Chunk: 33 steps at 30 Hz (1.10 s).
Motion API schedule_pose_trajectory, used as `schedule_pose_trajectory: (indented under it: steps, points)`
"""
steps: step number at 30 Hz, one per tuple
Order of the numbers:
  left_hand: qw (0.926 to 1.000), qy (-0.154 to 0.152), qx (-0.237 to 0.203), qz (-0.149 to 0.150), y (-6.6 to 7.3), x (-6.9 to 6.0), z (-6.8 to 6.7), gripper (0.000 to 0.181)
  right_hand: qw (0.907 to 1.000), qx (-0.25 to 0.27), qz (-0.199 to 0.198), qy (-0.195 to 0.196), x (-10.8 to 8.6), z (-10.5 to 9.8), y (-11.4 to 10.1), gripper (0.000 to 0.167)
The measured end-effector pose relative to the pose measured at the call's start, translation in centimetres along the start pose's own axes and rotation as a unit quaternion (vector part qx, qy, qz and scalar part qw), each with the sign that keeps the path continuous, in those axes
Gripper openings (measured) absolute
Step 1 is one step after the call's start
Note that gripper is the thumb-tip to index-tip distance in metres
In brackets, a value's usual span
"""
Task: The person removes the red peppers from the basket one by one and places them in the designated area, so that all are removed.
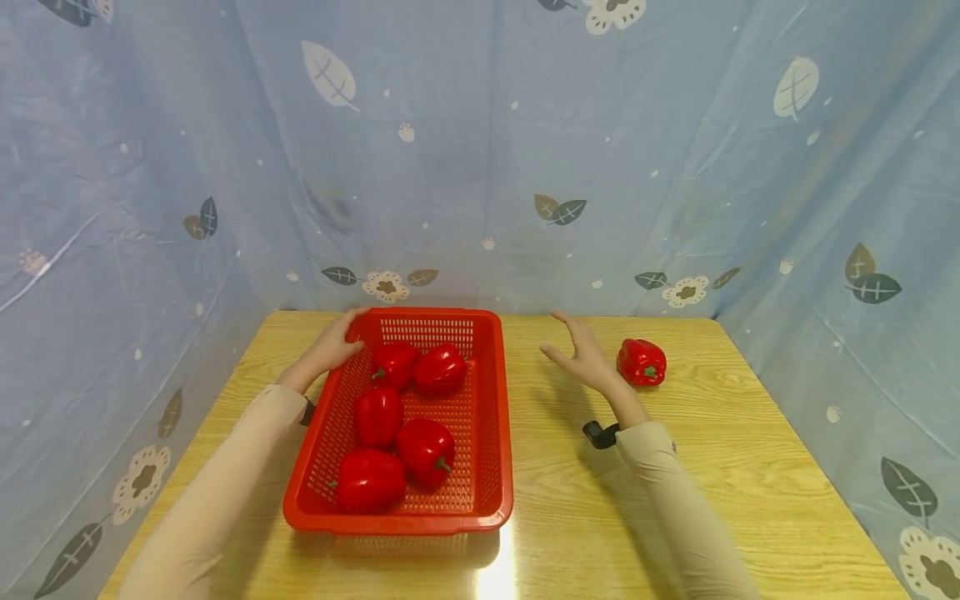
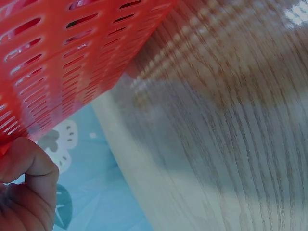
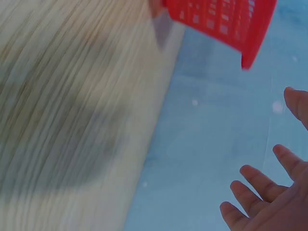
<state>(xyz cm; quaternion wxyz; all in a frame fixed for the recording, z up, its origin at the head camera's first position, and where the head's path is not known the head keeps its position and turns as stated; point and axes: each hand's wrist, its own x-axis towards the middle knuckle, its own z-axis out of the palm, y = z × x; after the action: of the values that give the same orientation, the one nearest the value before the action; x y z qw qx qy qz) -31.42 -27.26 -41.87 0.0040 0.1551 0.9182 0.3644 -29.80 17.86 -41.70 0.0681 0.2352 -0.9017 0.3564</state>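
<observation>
A red plastic basket [image 1: 491,417] with slotted walls stands on the wooden table, with several red bell peppers [image 1: 378,417] lying inside it. At its far left corner my left hand [image 1: 327,350] grips the rim, thumb over the inner side. The left wrist view shows a bent digit [image 2: 29,163] against the basket's slotted wall [image 2: 62,53]. My right hand [image 1: 588,360] is held above the table, right of the basket and apart from it. Its fingers are spread and hold nothing, as the right wrist view confirms. Just right of this hand lies one red bell pepper [image 1: 642,362].
A light wooden table [image 1: 750,467] carries the basket and the single pepper. Blue curtains [image 1: 480,167] with leaf and flower prints hang along the table's back and both sides. Black wrist straps with a camera [image 1: 600,434] show at the sleeves.
</observation>
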Motion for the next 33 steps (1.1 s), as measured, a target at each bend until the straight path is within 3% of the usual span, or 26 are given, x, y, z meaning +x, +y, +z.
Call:
schedule_pose_trajectory:
  steps: [11,19,33]
  points:
    - [1.0,-0.004,0.006,-0.004,-0.1,0.0,0.0,0.064,0.9978,-0.011,-0.062,-0.021,2.2,1.6,-3.3,0.068]
    - [0.9999,-0.006,0.008,-0.001,0.1,0.0,0.0,0.064,0.9962,-0.005,-0.077,-0.042,3.1,2.4,-4.9,0.071]
    - [0.9999,0.001,0.012,0.002,0.0,0.0,0.1,0.063,0.9911,-0.039,-0.096,-0.084,4.2,4.1,-6.8,0.069]
